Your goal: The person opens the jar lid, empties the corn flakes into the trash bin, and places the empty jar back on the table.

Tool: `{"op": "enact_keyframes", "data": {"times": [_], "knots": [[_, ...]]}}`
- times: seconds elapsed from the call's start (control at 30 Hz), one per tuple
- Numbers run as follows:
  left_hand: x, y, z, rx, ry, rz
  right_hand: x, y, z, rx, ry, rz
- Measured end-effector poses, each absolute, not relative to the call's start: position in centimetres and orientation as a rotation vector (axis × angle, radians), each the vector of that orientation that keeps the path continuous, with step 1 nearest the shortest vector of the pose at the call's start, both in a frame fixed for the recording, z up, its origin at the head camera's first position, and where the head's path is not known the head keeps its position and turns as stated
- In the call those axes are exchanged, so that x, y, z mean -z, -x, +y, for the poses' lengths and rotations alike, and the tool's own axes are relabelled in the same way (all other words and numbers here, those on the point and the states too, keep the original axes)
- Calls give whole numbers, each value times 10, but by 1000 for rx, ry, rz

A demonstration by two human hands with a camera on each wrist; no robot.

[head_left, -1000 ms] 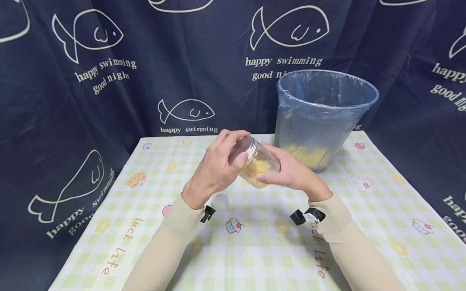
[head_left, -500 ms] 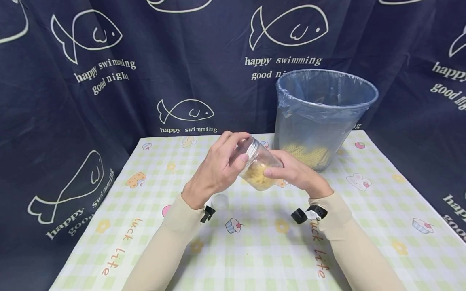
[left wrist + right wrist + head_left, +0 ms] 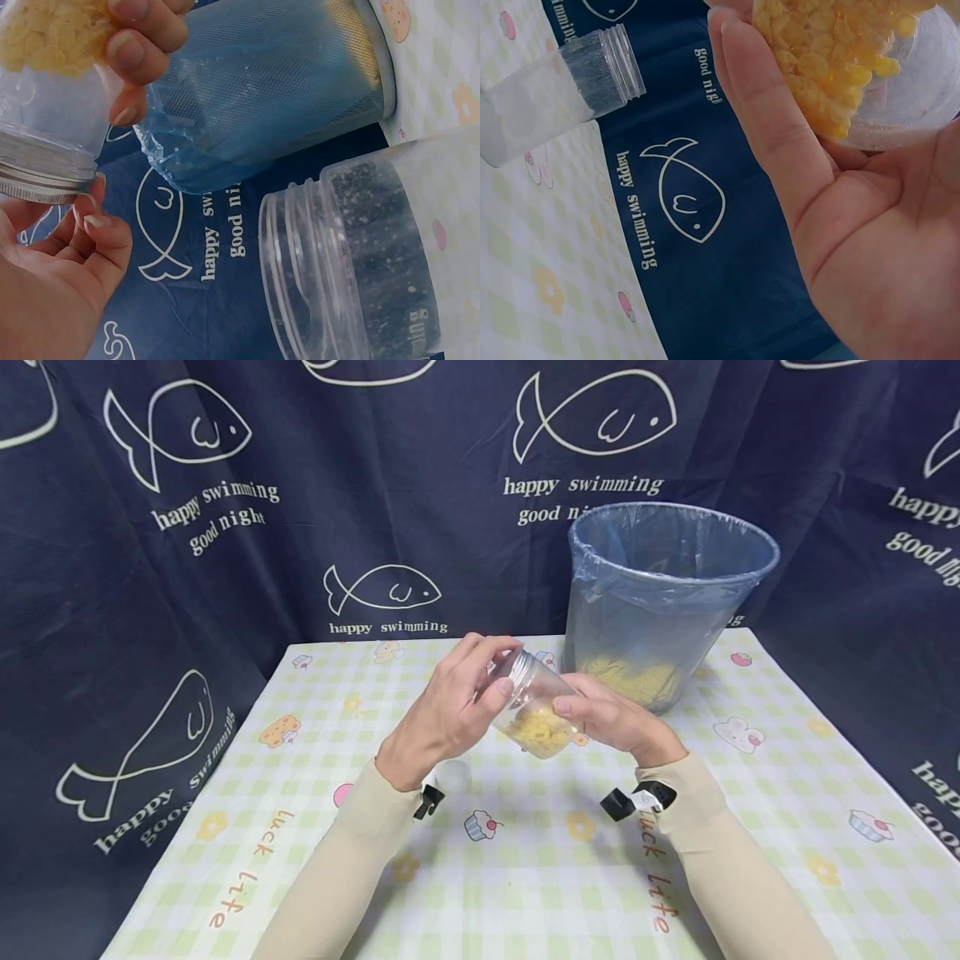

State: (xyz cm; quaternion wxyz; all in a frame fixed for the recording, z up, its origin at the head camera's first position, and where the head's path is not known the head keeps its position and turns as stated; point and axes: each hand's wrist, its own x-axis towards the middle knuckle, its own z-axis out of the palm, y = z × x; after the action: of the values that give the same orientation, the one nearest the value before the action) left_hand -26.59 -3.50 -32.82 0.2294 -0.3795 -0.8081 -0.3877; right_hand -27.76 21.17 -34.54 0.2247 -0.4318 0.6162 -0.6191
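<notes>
A clear plastic jar (image 3: 536, 735) with yellow flake-like pieces inside is held tilted above the table, between my two hands. My left hand (image 3: 448, 703) grips its silver screw lid (image 3: 45, 184), thumb on one side and fingers over the top. Around the lower part of the jar curls my right hand (image 3: 611, 714), its thumb lying along the near side. In the right wrist view, the yellow pieces (image 3: 810, 60) gather against the jar wall beside my thumb. A second clear jar (image 3: 352, 262), lidless with a threaded neck, stands on the table beside my left wrist.
A tall mesh bin (image 3: 645, 627) lined with a blue plastic bag (image 3: 600, 564) stands at the back right, with yellow showing at its bottom. The checked tablecloth (image 3: 517, 893) covers the table. Behind it hangs a dark blue curtain (image 3: 465, 510) with fish drawings.
The jar has shifted slightly right and down, and the yellow pieces have slid toward its base. My right hand has turned a little around the jar; my left has kept hold of the lid.
</notes>
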Motion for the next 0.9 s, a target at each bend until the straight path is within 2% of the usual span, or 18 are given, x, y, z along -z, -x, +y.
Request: {"op": "enact_keyframes", "data": {"times": [0.27, 0.9], "knots": [[330, 266, -34, 1062, 1065, -2219, 348, 280, 210, 1748, 1204, 1471], [331, 268, -34, 1073, 1071, -2205, 351, 284, 208, 1733, 1229, 1357]]}}
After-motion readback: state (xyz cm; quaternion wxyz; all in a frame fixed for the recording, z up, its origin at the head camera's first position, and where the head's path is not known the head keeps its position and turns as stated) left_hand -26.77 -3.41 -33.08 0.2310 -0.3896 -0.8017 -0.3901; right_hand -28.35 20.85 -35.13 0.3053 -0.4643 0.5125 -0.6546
